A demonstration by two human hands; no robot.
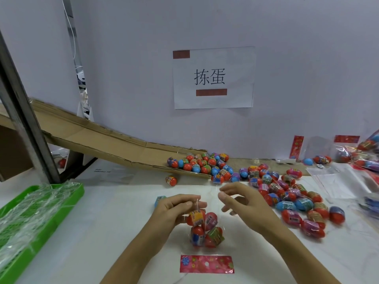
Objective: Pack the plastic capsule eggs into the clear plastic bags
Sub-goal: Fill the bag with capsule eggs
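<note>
Left hand [176, 206] has a pinching grip on the bag's [202, 232] open mouth so it hangs upright off the counter [123, 232], eggs [205, 228] settled at the bottom. Right hand [240, 201] hovers beside it, fingers spread, holding nothing, probably about to grab more from the loose pile [287, 197].
</note>
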